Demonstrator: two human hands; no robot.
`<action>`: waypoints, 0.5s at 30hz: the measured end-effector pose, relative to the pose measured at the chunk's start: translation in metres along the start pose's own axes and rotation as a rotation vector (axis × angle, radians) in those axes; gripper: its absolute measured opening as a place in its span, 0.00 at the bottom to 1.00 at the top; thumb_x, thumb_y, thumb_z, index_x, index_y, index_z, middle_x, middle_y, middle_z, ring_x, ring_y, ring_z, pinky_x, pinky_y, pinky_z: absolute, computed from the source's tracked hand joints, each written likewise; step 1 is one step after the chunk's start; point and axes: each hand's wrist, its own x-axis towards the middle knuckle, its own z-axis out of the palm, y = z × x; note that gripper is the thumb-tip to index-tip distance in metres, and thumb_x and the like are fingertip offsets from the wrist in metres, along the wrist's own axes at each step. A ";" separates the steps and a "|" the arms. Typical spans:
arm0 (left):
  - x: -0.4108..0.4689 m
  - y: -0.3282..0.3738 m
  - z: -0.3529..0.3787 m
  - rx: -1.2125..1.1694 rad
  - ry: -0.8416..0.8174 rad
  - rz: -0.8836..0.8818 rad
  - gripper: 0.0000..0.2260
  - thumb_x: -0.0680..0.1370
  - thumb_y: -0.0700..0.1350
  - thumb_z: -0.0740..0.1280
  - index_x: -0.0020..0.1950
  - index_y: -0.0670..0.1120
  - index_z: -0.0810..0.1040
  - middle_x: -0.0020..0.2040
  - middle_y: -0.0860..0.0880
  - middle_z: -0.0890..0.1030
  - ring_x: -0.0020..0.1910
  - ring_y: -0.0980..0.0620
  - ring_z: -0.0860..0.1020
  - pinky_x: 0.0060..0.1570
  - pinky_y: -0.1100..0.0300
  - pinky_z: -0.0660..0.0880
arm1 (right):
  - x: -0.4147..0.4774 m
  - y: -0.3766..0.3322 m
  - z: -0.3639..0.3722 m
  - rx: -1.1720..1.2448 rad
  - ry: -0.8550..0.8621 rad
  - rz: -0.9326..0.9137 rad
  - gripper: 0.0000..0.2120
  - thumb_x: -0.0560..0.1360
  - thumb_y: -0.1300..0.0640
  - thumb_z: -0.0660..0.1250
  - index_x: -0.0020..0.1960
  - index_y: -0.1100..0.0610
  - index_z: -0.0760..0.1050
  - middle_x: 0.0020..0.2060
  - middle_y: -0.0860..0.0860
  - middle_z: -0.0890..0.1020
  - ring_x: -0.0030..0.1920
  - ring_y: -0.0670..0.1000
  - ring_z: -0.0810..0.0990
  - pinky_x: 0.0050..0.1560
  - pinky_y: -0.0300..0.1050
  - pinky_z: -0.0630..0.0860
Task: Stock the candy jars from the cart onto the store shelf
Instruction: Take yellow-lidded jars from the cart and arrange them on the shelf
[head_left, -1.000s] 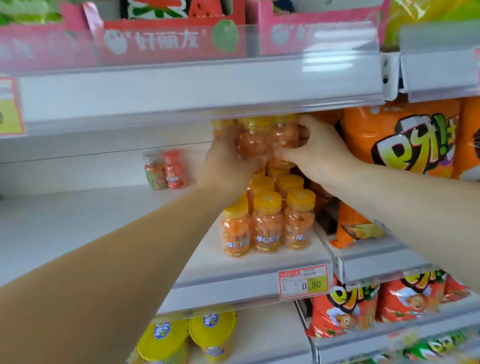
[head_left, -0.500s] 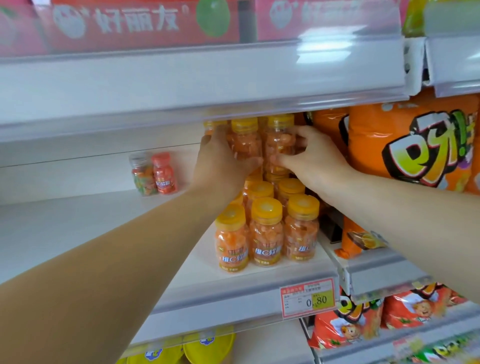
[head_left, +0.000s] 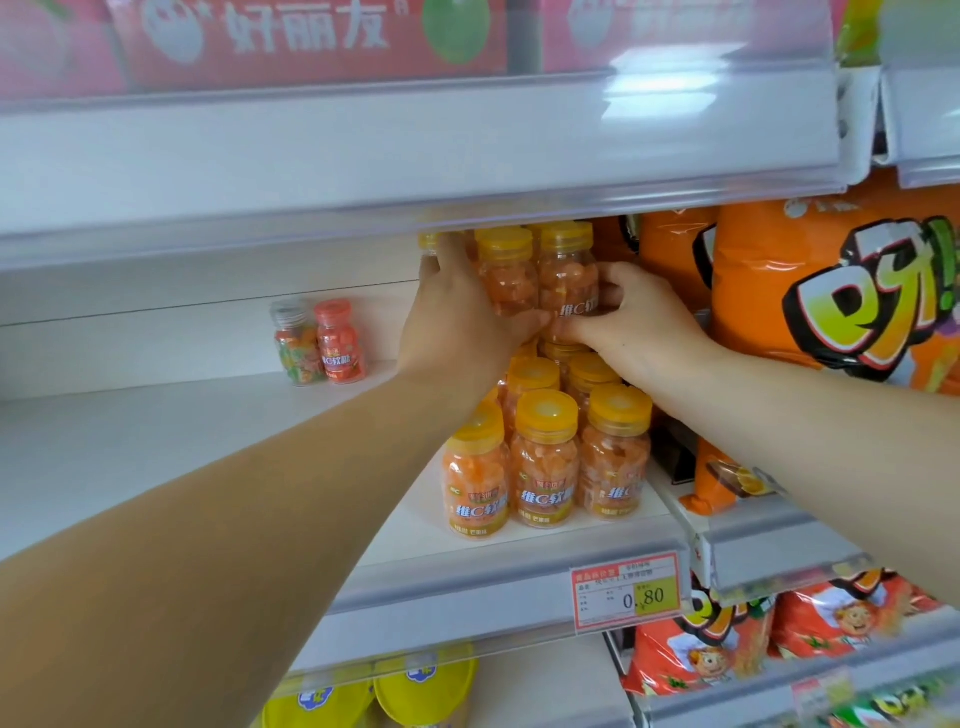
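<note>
Our left hand (head_left: 457, 322) and right hand (head_left: 641, 330) clamp the upright jar cluster (head_left: 540, 280) between them at mid-frame, right above the shelved jars (head_left: 545, 452); lowering comes next, we reckon.

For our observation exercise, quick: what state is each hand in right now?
Left hand: grips the cluster of clear plastic, yellow-lidded candy jars from the left.
Right hand: grips the same cluster from the right.

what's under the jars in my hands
More yellow-lidded jars, in rows on the shelf. The left hand and right hand cover the held jars' bases, so any contact is hidden.
</note>
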 end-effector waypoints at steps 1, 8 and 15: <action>0.001 0.000 0.000 0.000 0.000 0.000 0.37 0.71 0.53 0.77 0.72 0.47 0.61 0.67 0.46 0.71 0.63 0.46 0.73 0.50 0.59 0.67 | 0.001 0.000 0.000 -0.005 0.003 -0.002 0.27 0.68 0.55 0.78 0.65 0.51 0.74 0.54 0.47 0.81 0.53 0.48 0.80 0.50 0.41 0.75; 0.001 -0.004 -0.001 -0.007 0.020 0.034 0.38 0.69 0.54 0.78 0.72 0.47 0.61 0.66 0.46 0.73 0.62 0.45 0.75 0.53 0.55 0.72 | -0.002 0.000 -0.002 0.003 -0.021 0.007 0.29 0.68 0.53 0.78 0.66 0.50 0.73 0.55 0.46 0.80 0.53 0.46 0.79 0.47 0.38 0.74; -0.005 -0.015 -0.007 -0.068 0.009 0.041 0.35 0.71 0.53 0.76 0.71 0.52 0.61 0.60 0.49 0.75 0.57 0.51 0.75 0.49 0.59 0.71 | -0.003 0.003 -0.002 0.026 -0.018 0.021 0.27 0.70 0.58 0.76 0.67 0.50 0.72 0.55 0.48 0.80 0.54 0.49 0.80 0.52 0.43 0.77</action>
